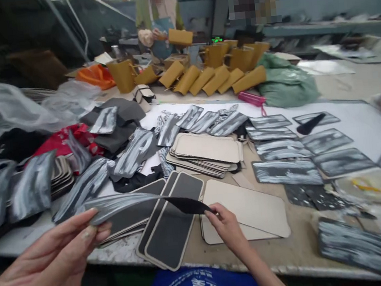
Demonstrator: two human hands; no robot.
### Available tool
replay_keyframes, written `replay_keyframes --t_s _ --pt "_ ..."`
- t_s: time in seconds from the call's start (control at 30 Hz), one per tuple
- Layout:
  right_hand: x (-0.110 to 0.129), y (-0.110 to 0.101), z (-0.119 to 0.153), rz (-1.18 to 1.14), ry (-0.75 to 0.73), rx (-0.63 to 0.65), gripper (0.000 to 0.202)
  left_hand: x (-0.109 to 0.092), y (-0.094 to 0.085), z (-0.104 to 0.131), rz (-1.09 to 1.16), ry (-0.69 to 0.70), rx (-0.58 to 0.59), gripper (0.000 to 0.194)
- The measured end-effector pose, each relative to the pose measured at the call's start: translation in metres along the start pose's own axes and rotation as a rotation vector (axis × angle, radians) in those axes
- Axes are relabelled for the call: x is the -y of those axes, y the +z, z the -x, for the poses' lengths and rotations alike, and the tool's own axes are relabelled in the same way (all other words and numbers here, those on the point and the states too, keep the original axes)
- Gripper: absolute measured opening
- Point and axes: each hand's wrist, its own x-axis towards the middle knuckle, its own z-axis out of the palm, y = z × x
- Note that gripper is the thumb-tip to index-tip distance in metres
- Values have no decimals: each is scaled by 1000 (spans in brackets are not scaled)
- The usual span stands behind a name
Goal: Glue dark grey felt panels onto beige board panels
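Observation:
A thin dark fabric piece (142, 199) with wet-looking white streaks is stretched between my two hands, twisted near its right end. My left hand (62, 249) pinches its left end between thumb and fingers. At the other end, my right hand (226, 225) grips the dark corner with its fingertips. Below the piece lie grey panels with pale borders (171, 221), overlapping in a fan. Cream rounded panels (250, 207) lie beside my right hand. Farther back stands a stack of cream panels (207, 148).
White-streaked dark pieces (287, 172) lie in rows at the right, and more (33, 187) drape at the left. Mustard-coloured box-like pieces (216, 80), a green bag (285, 80) and a pink pouch (252, 98) are farther back. A co-worker (160, 24) holds a mustard piece across the table.

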Motion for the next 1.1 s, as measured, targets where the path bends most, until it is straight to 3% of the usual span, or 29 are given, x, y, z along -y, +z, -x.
replay_keyframes --t_s 0.1,0.17,0.27,0.37,0.47,0.57,0.67,0.77,1.1 --pt "-10 -45 30 -41 166 -132 28 14 32 -4 -84 -4 110 33" --pt "-22 -76 48 -70 265 -251 34 26 63 -4 -195 -18 257 32" --pt "-47 -120 63 -99 413 -403 41 60 120 -4 -267 -6 496 28" --pt "-73 -155 60 -65 518 -500 45 103 181 -3 -303 -14 635 25" --pt "-95 -179 46 26 538 -557 47 133 232 -4 -460 -22 660 22" --pt "-112 -192 30 215 554 -540 45 143 264 -6 -561 4 623 18" --pt "-124 -196 20 445 557 -487 42 146 278 -6 -652 32 596 18" --pt "-133 -196 17 583 554 -443 38 150 280 -2 -717 50 594 20" --pt "-137 -196 17 689 555 -343 33 162 275 6 -776 91 603 20"
